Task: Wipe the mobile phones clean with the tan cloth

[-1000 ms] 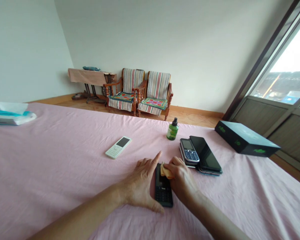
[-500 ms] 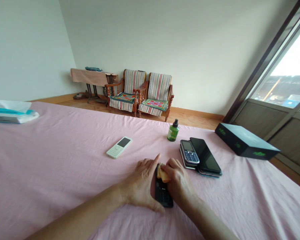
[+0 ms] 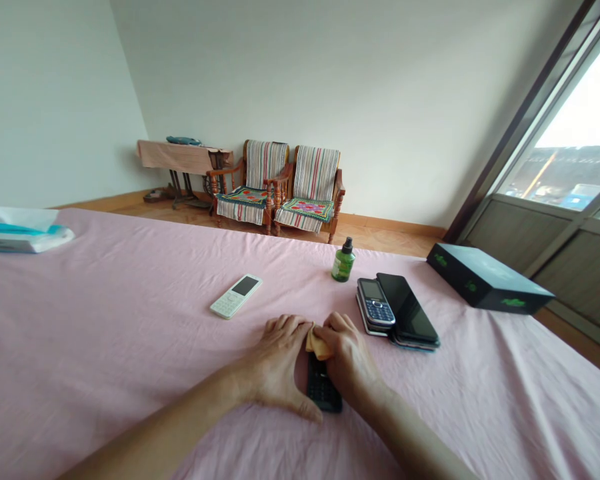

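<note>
A black keypad phone (image 3: pixel 324 393) lies flat on the pink cloth in front of me. My left hand (image 3: pixel 280 363) spans its left side, thumb by the bottom end and forefinger by the top, steadying it. In my right hand (image 3: pixel 347 357), closed, is a folded yellow cloth (image 3: pixel 318 345), pressed on the upper part of this phone. The cloth and fingers hide its screen. To the left, a white keypad phone (image 3: pixel 237 297) rests face up. On the right, a dark blue keypad phone (image 3: pixel 376 303) tops a small stack beside a black smartphone (image 3: pixel 409 310), itself on other flat devices.
A green spray bottle (image 3: pixel 343 260) stands behind the phones. A black box (image 3: pixel 485 280) occupies the right back of the pink-covered table (image 3: pixel 130 320), a tissue pack (image 3: pixel 25 237) its left. Beyond are two wooden chairs (image 3: pixel 307 187) and a cloth-covered stand (image 3: pixel 175 157).
My right hand has moved the yellow cloth slightly up and left over the black phone. My left forefinger, raised before, has come down near the phone's top. The view has shifted slightly.
</note>
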`<state>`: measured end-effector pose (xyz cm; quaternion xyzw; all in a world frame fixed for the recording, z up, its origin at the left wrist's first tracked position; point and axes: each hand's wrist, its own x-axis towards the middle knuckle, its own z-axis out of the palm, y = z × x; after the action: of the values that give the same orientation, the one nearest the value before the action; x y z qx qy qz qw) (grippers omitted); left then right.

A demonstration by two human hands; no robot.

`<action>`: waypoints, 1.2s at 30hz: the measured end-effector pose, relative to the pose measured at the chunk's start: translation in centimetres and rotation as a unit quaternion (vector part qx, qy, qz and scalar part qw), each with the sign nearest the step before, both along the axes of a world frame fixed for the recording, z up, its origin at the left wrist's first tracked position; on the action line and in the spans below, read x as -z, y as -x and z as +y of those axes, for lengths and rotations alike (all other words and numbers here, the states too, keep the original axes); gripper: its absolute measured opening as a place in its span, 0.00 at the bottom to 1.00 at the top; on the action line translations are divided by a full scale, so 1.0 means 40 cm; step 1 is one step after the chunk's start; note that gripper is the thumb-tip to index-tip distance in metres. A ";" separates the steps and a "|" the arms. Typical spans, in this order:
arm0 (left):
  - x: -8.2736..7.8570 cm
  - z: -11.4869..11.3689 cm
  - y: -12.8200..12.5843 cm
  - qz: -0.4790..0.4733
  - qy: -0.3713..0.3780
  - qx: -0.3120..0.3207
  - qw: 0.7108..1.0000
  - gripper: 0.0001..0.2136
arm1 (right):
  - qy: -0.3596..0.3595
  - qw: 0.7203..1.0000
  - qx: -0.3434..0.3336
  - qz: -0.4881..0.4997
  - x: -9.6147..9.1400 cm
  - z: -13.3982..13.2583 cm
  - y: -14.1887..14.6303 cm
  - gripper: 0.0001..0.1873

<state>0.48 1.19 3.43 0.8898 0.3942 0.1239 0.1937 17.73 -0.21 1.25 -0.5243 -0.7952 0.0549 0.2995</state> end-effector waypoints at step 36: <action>0.032 -0.061 -0.013 0.006 -0.272 0.166 0.948 0.11 | 0.009 0.999 -0.030 -0.004 -0.010 0.036 -0.050 0.14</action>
<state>1.00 -1.27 2.14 0.9622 0.1931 0.1877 -0.0404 19.71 1.24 1.64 -0.5032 -0.8113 0.0691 0.2894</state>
